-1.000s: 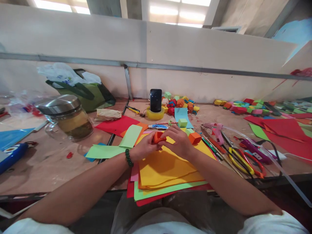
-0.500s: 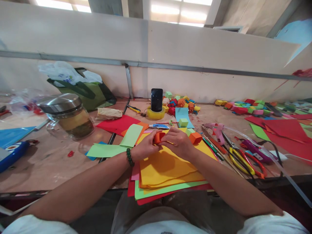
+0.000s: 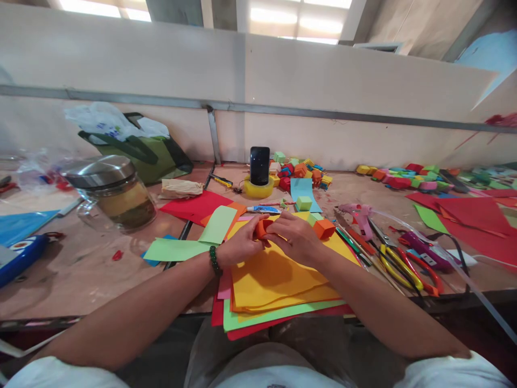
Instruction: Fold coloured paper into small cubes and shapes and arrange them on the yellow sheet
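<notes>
At the middle of the head view, over a stack of coloured sheets [image 3: 274,291] with yellow on top, an orange paper piece [image 3: 260,229], bent into a small open shape, is held between the person's two hands. From that piece, the left hand [image 3: 241,243] sits at eight o'clock, its fingers wrapped around the paper's side, and the right hand [image 3: 298,240] at three o'clock, its thumb and fingers pinching the right edge; the exact contact is partly hidden by the knuckles. Just past the right hand, also towards three o'clock, rests an orange box [image 3: 324,229], with a light green cube [image 3: 304,203] at two o'clock, a glue tube [image 3: 262,209] near at twelve, and scissors [image 3: 398,269] well apart between three and four. To work this piece well, the left grip should probably stay light, since thin paper walls would crush easily, while the right fingertips press along the creases rather than the flat faces. Lining up edges before pressing, and steady pressure near the corners, would likely keep the sides square.
</notes>
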Motion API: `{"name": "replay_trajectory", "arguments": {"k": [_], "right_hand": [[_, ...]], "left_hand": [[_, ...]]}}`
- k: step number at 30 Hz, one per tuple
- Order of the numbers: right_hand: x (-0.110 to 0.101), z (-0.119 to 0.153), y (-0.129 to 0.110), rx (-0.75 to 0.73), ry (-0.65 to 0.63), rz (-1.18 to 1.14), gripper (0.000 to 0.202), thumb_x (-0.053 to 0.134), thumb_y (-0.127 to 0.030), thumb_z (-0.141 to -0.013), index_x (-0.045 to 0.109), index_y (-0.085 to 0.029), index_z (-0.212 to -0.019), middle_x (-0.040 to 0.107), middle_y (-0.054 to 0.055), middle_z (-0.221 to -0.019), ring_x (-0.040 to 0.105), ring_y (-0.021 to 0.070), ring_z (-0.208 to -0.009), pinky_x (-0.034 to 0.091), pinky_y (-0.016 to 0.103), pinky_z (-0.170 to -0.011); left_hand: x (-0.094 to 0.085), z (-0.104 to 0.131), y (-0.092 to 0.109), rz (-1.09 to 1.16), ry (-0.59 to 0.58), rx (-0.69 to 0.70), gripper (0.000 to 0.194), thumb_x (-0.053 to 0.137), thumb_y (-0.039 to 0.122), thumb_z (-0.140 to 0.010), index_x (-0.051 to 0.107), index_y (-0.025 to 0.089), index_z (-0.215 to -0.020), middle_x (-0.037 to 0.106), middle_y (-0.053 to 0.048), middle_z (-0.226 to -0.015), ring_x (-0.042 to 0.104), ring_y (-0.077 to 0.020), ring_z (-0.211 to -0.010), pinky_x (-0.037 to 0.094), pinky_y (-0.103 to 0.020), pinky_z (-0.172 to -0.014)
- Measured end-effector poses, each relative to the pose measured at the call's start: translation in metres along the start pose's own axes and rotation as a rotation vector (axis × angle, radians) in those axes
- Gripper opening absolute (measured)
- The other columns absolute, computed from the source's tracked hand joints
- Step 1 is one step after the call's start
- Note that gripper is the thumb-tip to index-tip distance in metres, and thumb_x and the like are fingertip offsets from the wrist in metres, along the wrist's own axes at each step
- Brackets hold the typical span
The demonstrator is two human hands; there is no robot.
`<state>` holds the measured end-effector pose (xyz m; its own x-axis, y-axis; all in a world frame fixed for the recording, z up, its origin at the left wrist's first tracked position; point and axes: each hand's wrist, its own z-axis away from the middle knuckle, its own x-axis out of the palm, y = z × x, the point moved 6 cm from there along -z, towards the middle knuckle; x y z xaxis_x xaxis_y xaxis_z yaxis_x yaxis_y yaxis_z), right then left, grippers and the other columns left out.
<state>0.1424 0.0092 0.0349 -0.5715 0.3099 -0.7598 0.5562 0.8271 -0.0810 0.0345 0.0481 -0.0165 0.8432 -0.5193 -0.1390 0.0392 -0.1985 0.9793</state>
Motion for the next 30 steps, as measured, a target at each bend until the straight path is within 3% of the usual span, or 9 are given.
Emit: {"name": "replay_trajectory", "arguments": {"k": [3, 8, 14, 19, 21, 24, 26, 30], "right_hand": [[0.002, 0.002, 0.002, 0.064, -0.013, -0.013, 0.019, 0.053, -0.025, -0.092, 0.066, -0.019, -0.079, 0.069, 0.003, -0.077, 0.055, 0.0132, -0.066, 0.039, 0.025, -0.063], [0.007, 0.005, 0.006, 0.174, -0.085, -0.097, 0.020, 0.053, -0.024, -0.092, 0.067, -0.019, -0.078, 0.068, 0.002, -0.078, 0.056, 0.0097, -0.062, 0.036, 0.021, -0.057], [0.011, 0.006, 0.016, 0.248, -0.087, -0.131, 0.012, 0.056, -0.024, -0.089, 0.067, -0.020, -0.085, 0.069, 0.001, -0.076, 0.059, 0.0115, -0.062, 0.038, 0.021, -0.057], [0.010, 0.005, 0.015, 0.182, -0.075, -0.188, 0.019, 0.053, -0.020, -0.090, 0.065, -0.019, -0.077, 0.068, 0.001, -0.070, 0.057, 0.0107, -0.059, 0.039, 0.020, -0.056], [0.007, 0.005, 0.014, 0.162, -0.062, -0.205, 0.020, 0.052, -0.020, -0.091, 0.065, -0.018, -0.076, 0.067, 0.001, -0.068, 0.056, 0.0105, -0.058, 0.038, 0.020, -0.056], [0.009, 0.005, 0.016, 0.173, -0.089, -0.230, 0.019, 0.051, -0.022, -0.091, 0.065, -0.018, -0.078, 0.067, 0.001, -0.070, 0.056, 0.0105, -0.059, 0.038, 0.020, -0.056], [0.012, 0.005, 0.018, 0.201, -0.110, -0.263, 0.016, 0.053, -0.024, -0.091, 0.064, -0.018, -0.080, 0.066, 0.001, -0.072, 0.055, 0.0103, -0.059, 0.038, 0.020, -0.056], [0.014, 0.005, 0.016, 0.183, -0.116, -0.279, 0.021, 0.051, -0.028, -0.092, 0.061, -0.017, -0.077, 0.065, 0.001, -0.071, 0.053, 0.0093, -0.058, 0.037, 0.019, -0.055]], "left_hand": [[0.002, 0.001, -0.002, 0.089, -0.020, -0.068, 0.075, 0.062, 0.010, -0.061, 0.043, 0.019, -0.132, 0.060, -0.004, -0.099, 0.059, -0.0130, -0.076, 0.050, -0.027, -0.070], [0.004, 0.003, -0.003, 0.178, -0.024, -0.140, 0.080, 0.060, 0.006, -0.059, 0.039, 0.017, -0.135, 0.059, 0.001, -0.085, 0.061, -0.0116, -0.071, 0.050, -0.026, -0.070], [-0.001, 0.001, -0.004, 0.233, 0.001, -0.164, 0.079, 0.057, 0.005, -0.056, 0.044, 0.021, -0.132, 0.061, -0.005, -0.107, 0.062, -0.0131, -0.076, 0.051, -0.028, -0.071], [0.001, 0.004, 0.000, 0.340, -0.053, -0.186, 0.080, 0.059, 0.007, -0.056, 0.045, 0.025, -0.132, 0.060, -0.005, -0.113, 0.061, -0.0141, -0.083, 0.050, -0.030, -0.078], [0.002, 0.006, 0.001, 0.402, -0.072, -0.205, 0.072, 0.061, 0.013, -0.062, 0.046, 0.025, -0.132, 0.062, -0.005, -0.110, 0.061, -0.0143, -0.082, 0.049, -0.031, -0.079], [0.003, 0.007, 0.001, 0.469, -0.072, -0.220, 0.053, 0.060, 0.037, -0.076, 0.053, 0.022, -0.126, 0.064, -0.007, -0.104, 0.061, -0.0144, -0.078, 0.050, -0.031, -0.077], [0.003, 0.006, 0.001, 0.481, -0.060, -0.213, 0.051, 0.057, 0.049, -0.080, 0.056, 0.021, -0.122, 0.064, -0.008, -0.105, 0.061, -0.0154, -0.081, 0.050, -0.030, -0.075], [0.003, 0.006, 0.001, 0.459, -0.035, -0.204, 0.050, 0.058, 0.053, -0.081, 0.058, 0.022, -0.120, 0.061, -0.008, -0.112, 0.060, -0.0168, -0.089, 0.051, -0.030, -0.078]]}}
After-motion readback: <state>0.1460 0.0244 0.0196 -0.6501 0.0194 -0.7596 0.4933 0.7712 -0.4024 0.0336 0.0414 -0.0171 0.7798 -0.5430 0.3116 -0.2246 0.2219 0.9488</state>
